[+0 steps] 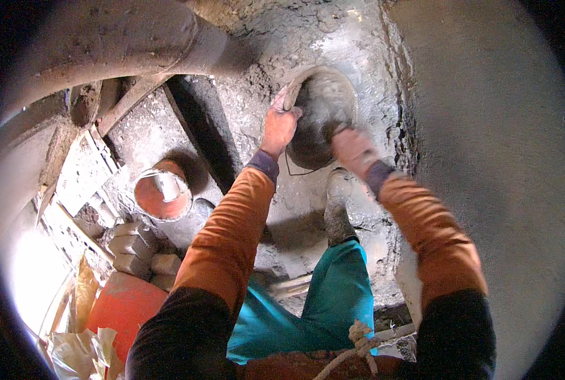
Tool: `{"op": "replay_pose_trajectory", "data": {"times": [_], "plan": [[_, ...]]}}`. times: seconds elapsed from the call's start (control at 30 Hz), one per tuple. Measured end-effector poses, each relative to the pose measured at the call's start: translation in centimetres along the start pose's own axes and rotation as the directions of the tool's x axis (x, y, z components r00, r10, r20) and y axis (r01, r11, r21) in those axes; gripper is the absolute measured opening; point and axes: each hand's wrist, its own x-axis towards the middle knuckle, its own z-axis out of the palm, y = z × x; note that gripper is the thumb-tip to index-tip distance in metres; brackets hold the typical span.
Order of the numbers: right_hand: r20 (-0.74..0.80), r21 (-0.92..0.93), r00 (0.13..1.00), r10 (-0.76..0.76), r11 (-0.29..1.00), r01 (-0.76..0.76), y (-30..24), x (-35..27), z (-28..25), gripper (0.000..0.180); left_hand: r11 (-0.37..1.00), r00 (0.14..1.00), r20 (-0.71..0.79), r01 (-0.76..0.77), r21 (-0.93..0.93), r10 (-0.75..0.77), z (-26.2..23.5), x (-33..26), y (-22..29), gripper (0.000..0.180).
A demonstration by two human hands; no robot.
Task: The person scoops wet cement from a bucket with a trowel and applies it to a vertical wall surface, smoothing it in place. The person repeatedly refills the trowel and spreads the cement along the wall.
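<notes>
- Head view: the left hand (280, 128) reached far and slightly right, its forearm slanting up from the near left in an orange sleeve (222, 228) with a dark cuff.
- Its grip was closed over the left rim of a mud-coated bucket (325, 69), thumb lying toward the opening.
- That bucket was in the far middle of the scene, its mouth turned toward the camera, with wet grey mix (328, 95) inside and a thin wire handle (300, 173) hanging at its near side.
- The right hand (356, 152) came from the near right, forearm angled far and left, its fingers curled at the bucket's near right edge; it was blurred, and whether it held anything could not be told.
- Below the bucket stood a muddy boot (337, 212), and nearer, teal trousers (339, 291) and a knotted rope (361, 345).
- To the left sat an orange bucket (144, 197) with a whitish patch inside; any marking on its smeared wall could not be made out.
- Nearer on the left were stacked blocks (130, 253) beside a red-orange object (124, 310).
- A smooth grey surface (485, 158) filled the right side.
</notes>
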Motion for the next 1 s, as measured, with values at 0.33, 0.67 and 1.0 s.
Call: {"op": "replay_pose_trajectory", "data": {"times": [0.33, 0.67, 1.0], "plan": [[-0.349, -0.380, 0.914, -0.207, 0.923, 0.064, 7.5, -0.7, -9.0, 0.011, 0.998, 0.995, -0.099, -0.003, 0.059, 0.009, -3.1, 0.4, -2.3, 0.055], [0.163, 0.839, 0.913, -0.374, 0.540, 0.072, 0.3, -2.3, -2.8, 0.019, 0.972, 0.978, -0.111, -0.155, 0.177, 0.176, -0.9, -1.9, 0.6, 0.059], [-0.125, 0.819, 0.812, -0.571, 0.403, 0.409, 6.3, -8.2, -11.2, 0.029, 0.973, 0.956, -0.253, -0.096, 0.212, 0.149, -1.5, -17.4, 17.0, 0.065]]}}
